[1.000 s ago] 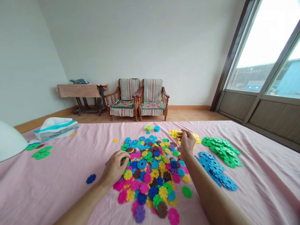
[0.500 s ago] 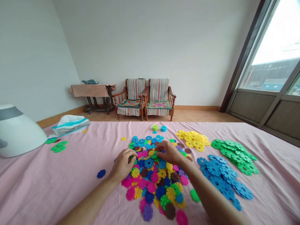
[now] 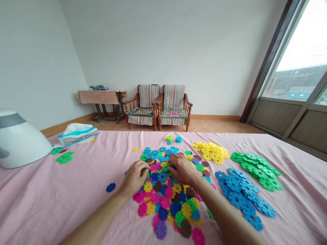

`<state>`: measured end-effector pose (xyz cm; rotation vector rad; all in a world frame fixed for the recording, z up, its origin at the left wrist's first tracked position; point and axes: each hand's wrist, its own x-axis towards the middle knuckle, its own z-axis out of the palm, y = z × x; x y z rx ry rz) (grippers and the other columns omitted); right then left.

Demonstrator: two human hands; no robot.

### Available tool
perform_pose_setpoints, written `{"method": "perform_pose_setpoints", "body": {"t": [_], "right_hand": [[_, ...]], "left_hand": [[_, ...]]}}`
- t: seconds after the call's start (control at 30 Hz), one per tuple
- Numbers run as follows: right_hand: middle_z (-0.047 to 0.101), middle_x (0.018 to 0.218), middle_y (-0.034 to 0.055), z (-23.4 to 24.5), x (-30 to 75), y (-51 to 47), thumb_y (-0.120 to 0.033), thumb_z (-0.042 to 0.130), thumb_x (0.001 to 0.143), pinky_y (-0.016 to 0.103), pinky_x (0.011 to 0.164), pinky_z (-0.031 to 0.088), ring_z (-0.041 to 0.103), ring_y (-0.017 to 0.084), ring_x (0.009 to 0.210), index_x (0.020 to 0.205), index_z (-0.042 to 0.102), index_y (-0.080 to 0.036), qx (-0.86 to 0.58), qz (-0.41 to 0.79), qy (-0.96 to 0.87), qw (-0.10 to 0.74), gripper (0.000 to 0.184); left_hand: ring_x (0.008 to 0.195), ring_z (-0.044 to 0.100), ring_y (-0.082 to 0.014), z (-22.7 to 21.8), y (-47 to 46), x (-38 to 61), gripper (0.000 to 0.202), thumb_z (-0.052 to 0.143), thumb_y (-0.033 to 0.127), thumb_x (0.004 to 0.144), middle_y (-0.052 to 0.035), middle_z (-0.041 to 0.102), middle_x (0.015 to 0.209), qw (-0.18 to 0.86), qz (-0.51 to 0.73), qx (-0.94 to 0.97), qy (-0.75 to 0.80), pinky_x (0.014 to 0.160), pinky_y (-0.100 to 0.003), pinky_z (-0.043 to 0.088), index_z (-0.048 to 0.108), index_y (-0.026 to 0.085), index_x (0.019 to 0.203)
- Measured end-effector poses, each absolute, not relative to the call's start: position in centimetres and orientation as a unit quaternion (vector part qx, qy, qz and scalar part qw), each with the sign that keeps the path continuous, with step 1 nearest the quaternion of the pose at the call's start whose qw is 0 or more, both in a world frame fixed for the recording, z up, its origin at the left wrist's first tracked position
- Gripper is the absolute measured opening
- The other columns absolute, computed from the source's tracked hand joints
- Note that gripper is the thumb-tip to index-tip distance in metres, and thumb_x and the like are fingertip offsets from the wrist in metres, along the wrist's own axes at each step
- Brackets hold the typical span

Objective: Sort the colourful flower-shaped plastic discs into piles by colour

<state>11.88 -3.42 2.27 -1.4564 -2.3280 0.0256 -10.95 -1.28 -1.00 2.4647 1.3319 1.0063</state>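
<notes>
A mixed pile of small snowflake-shaped plastic discs (image 3: 168, 193) in pink, yellow, blue, green, brown and purple covers the middle of the pink cloth. At the pile's left edge rests my left hand (image 3: 136, 176), its fingers curled in towards the thumb. Bits of green show beside its thumb, but whatever lies inside the curl is hidden. My right hand (image 3: 183, 169) reaches over the upper part of the pile, with bent fingers apart from the thumb and the tips down among the discs. No disc can be seen held in it.
Right of the pile lie larger discs in yellow (image 3: 211, 152), green (image 3: 257, 168) and blue (image 3: 240, 194) heaps. Behind it stand a lime stack (image 3: 169, 138) and a light-blue stack (image 3: 178, 139). A tissue pack (image 3: 78, 134) and a white rounded object (image 3: 22, 143) are at left.
My right hand has turned flatter and its fingers have spread from a closer pinch, staying over the upper pile. My left hand has hardly moved.
</notes>
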Motion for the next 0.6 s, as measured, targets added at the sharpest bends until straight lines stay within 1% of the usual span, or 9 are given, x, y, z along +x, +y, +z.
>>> {"method": "perform_pose_setpoints", "body": {"t": [0.07,0.17,0.3,0.37,0.43,0.5,0.53,0.57,0.6], "right_hand": [[0.06,0.096,0.0073,2.0,11.8,-3.5,-0.039,0.06,0.077,0.03,0.081,0.037,0.052,0.02,0.091,0.087,0.065,-0.018,-0.527,0.012,-0.827,0.197,0.023],[0.06,0.098,0.0076,1.8,11.6,-3.6,-0.042,0.059,0.078,0.031,0.084,0.036,0.051,0.021,0.096,0.093,0.066,-0.02,-0.522,-0.001,-0.833,0.183,0.027],[0.061,0.09,0.0069,1.9,11.2,-3.7,-0.037,0.053,0.084,0.031,0.082,0.036,0.05,0.02,0.095,0.086,0.066,-0.019,-0.491,-0.045,-0.857,0.15,0.023],[0.061,0.084,0.0072,1.8,10.9,-3.7,-0.031,0.048,0.087,0.03,0.079,0.036,0.051,0.02,0.092,0.08,0.065,-0.017,-0.479,-0.078,-0.864,0.135,0.023],[0.061,0.082,0.0079,1.6,10.6,-3.6,-0.023,0.046,0.088,0.03,0.076,0.036,0.052,0.02,0.088,0.078,0.063,-0.016,-0.479,-0.109,-0.861,0.129,0.021],[0.061,0.082,0.0086,1.5,10.4,-3.6,-0.017,0.046,0.086,0.03,0.074,0.036,0.053,0.02,0.085,0.078,0.061,-0.016,-0.501,-0.119,-0.843,0.153,0.017],[0.062,0.083,0.0088,1.5,10.3,-3.6,-0.016,0.046,0.086,0.029,0.072,0.037,0.054,0.02,0.083,0.078,0.061,-0.016,-0.526,-0.109,-0.823,0.184,0.017],[0.062,0.083,0.0088,1.5,10.4,-3.6,-0.016,0.045,0.086,0.029,0.07,0.037,0.055,0.019,0.081,0.079,0.06,-0.016,-0.558,-0.082,-0.794,0.227,0.017],[0.063,0.082,0.0085,1.6,10.5,-3.6,-0.016,0.044,0.085,0.028,0.068,0.037,0.056,0.019,0.078,0.078,0.059,-0.017,-0.596,-0.026,-0.75,0.285,0.017]], "left_hand": [[0.086,0.058,-0.0176,-1.0,-1.3,-10.9,0.018,0.048,0.014,0.079,-0.0035,0.064,0.087,0.082,0.336,0.825,0.447,0.08,-0.031,0.045,0.064,0.02,0.079],[0.087,0.058,-0.0175,-1.1,-1.2,-10.9,0.018,0.048,0.013,0.078,-0.0033,0.064,0.087,0.083,0.337,0.824,0.447,0.08,-0.031,0.045,0.064,0.02,0.079],[0.087,0.058,-0.0176,-1.1,-1.2,-10.9,0.018,0.048,0.013,0.078,-0.0031,0.064,0.087,0.084,0.337,0.825,0.447,0.081,-0.031,0.045,0.064,0.02,0.079],[0.087,0.058,-0.0177,-1.0,-1.2,-10.9,0.017,0.048,0.013,0.078,-0.0031,0.064,0.087,0.084,0.336,0.825,0.447,0.081,-0.032,0.045,0.064,0.02,0.079],[0.088,0.058,-0.0178,-1.0,-1.2,-10.9,0.017,0.048,0.013,0.078,-0.0031,0.064,0.087,0.083,0.335,0.824,0.449,0.082,-0.032,0.045,0.064,0.02,0.078],[0.088,0.058,-0.0178,-1.0,-1.2,-10.9,0.017,0.048,0.013,0.078,-0.0032,0.064,0.087,0.084,0.334,0.824,0.449,0.082,-0.032,0.045,0.064,0.02,0.079],[0.088,0.058,-0.0178,-0.9,-1.2,-10.9,0.017,0.048,0.013,0.078,-0.0033,0.064,0.087,0.084,0.333,0.825,0.449,0.082,-0.032,0.045,0.064,0.02,0.079],[0.088,0.058,-0.0178,-1.0,-1.2,-10.9,0.017,0.048,0.014,0.078,-0.0033,0.064,0.087,0.084,0.333,0.825,0.449,0.081,-0.032,0.045,0.064,0.02,0.079],[0.088,0.058,-0.0178,-1.0,-1.2,-10.9,0.017,0.048,0.014,0.078,-0.0034,0.064,0.087,0.084,0.332,0.826,0.448,0.081,-0.031,0.045,0.064,0.02,0.079]]}}
